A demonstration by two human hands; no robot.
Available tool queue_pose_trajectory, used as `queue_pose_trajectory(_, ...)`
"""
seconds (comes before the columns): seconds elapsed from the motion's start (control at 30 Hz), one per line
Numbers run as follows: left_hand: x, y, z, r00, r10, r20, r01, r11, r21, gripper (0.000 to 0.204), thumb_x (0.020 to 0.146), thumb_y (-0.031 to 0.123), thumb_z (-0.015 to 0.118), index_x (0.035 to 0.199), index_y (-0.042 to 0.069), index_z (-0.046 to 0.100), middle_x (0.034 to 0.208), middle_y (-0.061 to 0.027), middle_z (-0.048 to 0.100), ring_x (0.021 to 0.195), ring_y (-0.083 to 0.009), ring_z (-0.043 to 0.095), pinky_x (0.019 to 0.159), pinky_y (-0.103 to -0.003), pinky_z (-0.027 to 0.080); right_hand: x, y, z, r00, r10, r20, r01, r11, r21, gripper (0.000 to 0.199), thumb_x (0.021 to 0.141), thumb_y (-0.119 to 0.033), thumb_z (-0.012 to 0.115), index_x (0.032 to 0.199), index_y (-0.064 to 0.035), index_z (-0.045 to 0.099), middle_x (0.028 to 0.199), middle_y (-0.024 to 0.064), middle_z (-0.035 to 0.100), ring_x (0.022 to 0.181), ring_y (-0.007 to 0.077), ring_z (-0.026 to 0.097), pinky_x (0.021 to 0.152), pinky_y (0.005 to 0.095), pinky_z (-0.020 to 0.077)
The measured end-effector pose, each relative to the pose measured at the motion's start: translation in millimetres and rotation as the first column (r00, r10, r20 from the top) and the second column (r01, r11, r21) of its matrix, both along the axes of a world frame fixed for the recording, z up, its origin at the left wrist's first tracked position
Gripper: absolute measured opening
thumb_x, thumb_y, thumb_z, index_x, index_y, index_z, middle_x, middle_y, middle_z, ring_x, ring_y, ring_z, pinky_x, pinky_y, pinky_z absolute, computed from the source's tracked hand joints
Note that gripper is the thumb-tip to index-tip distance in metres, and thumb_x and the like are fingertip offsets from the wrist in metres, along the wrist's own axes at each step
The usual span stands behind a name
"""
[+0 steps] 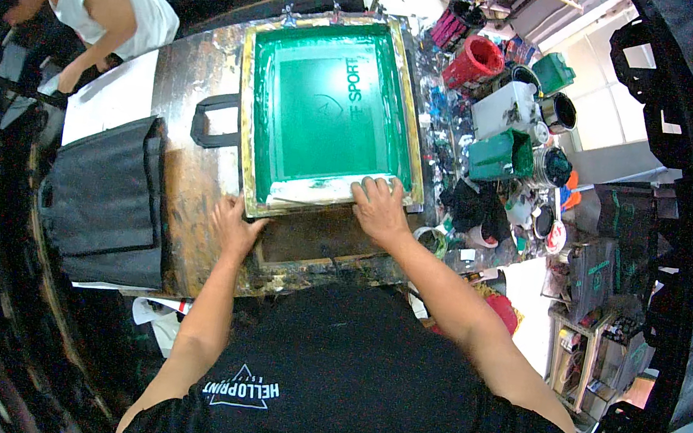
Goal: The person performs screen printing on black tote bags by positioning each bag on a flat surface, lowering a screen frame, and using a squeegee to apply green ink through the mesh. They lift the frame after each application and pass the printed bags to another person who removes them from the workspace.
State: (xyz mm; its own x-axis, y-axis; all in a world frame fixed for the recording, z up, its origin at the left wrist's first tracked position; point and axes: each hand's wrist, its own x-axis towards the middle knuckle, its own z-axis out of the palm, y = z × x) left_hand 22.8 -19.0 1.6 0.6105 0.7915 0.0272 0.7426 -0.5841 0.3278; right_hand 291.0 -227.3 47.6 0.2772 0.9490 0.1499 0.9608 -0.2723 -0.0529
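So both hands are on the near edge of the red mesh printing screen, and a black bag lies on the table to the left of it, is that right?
Not quite: the printing screen has green mesh, not red, as the head view shows. The rest holds. The left hand rests at its near left corner, the right hand presses on its near edge, and the black bag lies on the table to the left of it.

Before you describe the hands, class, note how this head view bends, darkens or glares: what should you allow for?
Head view: fisheye bends the table edge and leaves a black rim around the picture; daylight at the upper right washes out near the pots; the green screen is evenly lit and sharp; the left hand and right hand show no blur.
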Motion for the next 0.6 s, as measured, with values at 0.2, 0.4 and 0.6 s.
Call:
queue_pose_trajectory(0.2, -11.5, 6.2, -7.7, 0.966, -0.055, 0.254, 0.065, 0.997, -0.028, 0.07, 0.065, 0.035, 0.094, 0.122, 0.005, 0.069, 0.118, -0.0126, 0.061, 0.11, -0.0331, 0.056, 0.099, -0.046, 0.042, 21.6, 17.2, 37.2, 0.998, 0.058, -0.019, -0.057, 0.996, 0.062, 0.049, 0.088, -0.022, 0.072, 0.134, -0.0174, 0.058, 0.115, 0.0094, 0.06, 0.111, 0.0274, 0.057, 0.104, 0.0564, 0.0343)
queue_pose_trajectory(0.4, 15.2, 10.2, 72.3, 0.736, 0.223, 0.639, 0.035, 0.93, -0.366, 0.068, 0.077, 0.017, 0.091, 0.137, 0.001, 0.062, 0.116, -0.0101, 0.069, 0.099, -0.017, 0.064, 0.087, -0.033, 0.051, 38.1, 43.0, 157.3, 0.995, 0.042, 0.095, -0.048, 0.997, 0.062, 0.048, 0.089, -0.027, 0.071, 0.134, -0.0168, 0.06, 0.121, 0.0088, 0.059, 0.117, 0.0285, 0.055, 0.106, 0.0593, 0.0336)
queue_pose_trajectory(0.6, 93.1, 44.0, 222.2, 0.446, 0.254, 0.858, 0.133, 0.929, -0.345, 0.059, 0.091, 0.014, 0.08, 0.141, -0.003, 0.055, 0.111, -0.0056, 0.067, 0.094, -0.0112, 0.061, 0.082, -0.026, 0.05, 78.6, 110.3, 238.2, 0.968, -0.058, 0.243, -0.04, 0.923, 0.382, 0.048, 0.089, -0.044, 0.066, 0.122, -0.0094, 0.063, 0.104, 0.0136, 0.062, 0.101, 0.0305, 0.058, 0.09, 0.0488, 0.0381)
